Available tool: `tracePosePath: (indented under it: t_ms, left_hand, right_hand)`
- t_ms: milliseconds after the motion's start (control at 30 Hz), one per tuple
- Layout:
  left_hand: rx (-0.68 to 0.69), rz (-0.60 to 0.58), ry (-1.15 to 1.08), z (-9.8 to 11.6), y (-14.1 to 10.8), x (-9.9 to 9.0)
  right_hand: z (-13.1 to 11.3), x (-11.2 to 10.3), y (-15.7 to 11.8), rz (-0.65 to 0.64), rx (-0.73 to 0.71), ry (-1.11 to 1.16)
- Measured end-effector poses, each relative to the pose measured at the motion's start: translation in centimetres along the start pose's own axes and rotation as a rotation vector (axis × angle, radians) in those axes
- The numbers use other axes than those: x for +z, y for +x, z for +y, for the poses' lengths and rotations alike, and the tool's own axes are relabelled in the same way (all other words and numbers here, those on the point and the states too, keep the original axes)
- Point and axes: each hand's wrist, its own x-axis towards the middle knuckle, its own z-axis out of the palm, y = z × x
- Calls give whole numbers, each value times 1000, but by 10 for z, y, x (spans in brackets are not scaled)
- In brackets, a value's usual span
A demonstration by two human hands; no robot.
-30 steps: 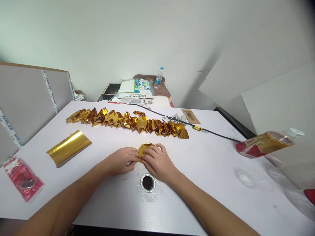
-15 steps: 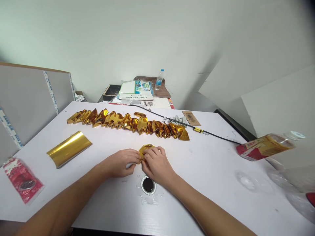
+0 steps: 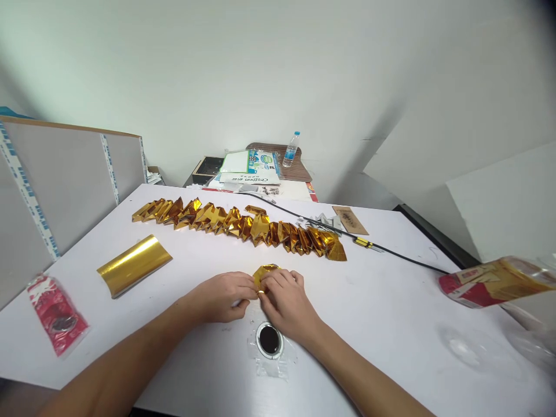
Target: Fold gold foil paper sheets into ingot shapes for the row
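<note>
A small piece of gold foil paper (image 3: 262,275) lies on the white table (image 3: 330,301), partly covered by my fingers. My left hand (image 3: 229,295) pinches its left edge. My right hand (image 3: 286,298) presses on it from the right, fingers bent over the sheet. Just below my hands is a round dark disc with a white rim (image 3: 269,340), on clear plastic. Beyond my hands runs a long row of folded gold foil paper pieces (image 3: 237,223). At the left rests a curled stack of flat gold sheets (image 3: 135,265).
A pink packet (image 3: 58,317) lies at the left edge. A black cable (image 3: 395,253) crosses the back right, near a brown card (image 3: 350,220). A drink bottle (image 3: 495,282) stands at the right. Behind the table are a water bottle (image 3: 291,150) and a grey partition (image 3: 73,174).
The whole view has shifted, so things sit a little further right and lower. Both hands stay on the gold foil paper with only slight finger movement.
</note>
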Motion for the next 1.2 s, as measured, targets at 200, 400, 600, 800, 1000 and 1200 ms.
tracePosePath:
  t_ms: [200,400,600,800,1000,1200]
  left_hand:
    - [20,1,24,1,2,-1]
    - [20,-3,57,2,2,0]
    - [0,-1,50,4,3,-1]
    - [-28,22,98,3,1,5]
    - [-54,-7,127,6,0,7]
    - [-33,15,132,4,-1,3]
  right_hand:
    - [1,1,0,-14,30,43]
    - [1,2,1,-5,52,86]
    - [1,4,0,-5,54,82]
    - [2,4,1,-65,111,107]
    - [11,-1,2,-88,135,257]
    - [41,-12,-2,87,17,323]
